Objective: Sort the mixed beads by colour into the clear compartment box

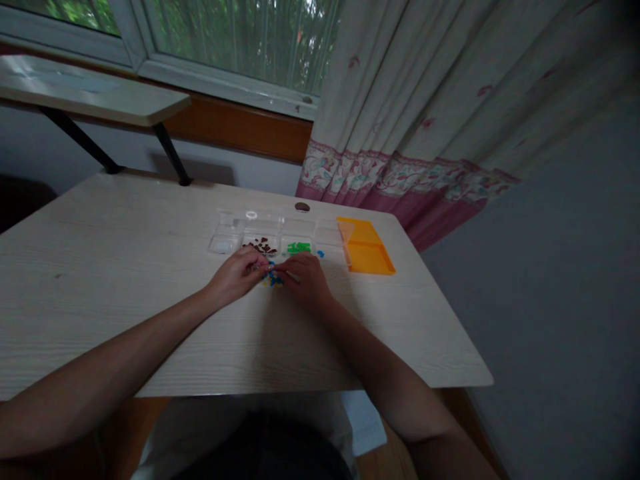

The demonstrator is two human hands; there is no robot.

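Note:
My left hand [236, 275] and my right hand [309, 279] meet over the table with fingertips pinched close together. Whatever they hold is too small and too hidden to name; a bit of blue shows between them. Just under the fingers lies a small pile of blue and yellow pieces [273, 281]. Behind my hands is a clear plastic box [220, 244] with compartments. One compartment has brown pieces [263, 245], and the one to its right has green pieces [299, 247]. A small blue piece [321, 254] lies beside my right hand.
An orange divided tray [371, 259] sits to the right of the clear box on the pale table [150, 267]. Near the back edge is a dark oval spot [303, 207]. A raised shelf [100, 100] stands at the back left. A curtain [380, 133] hangs behind.

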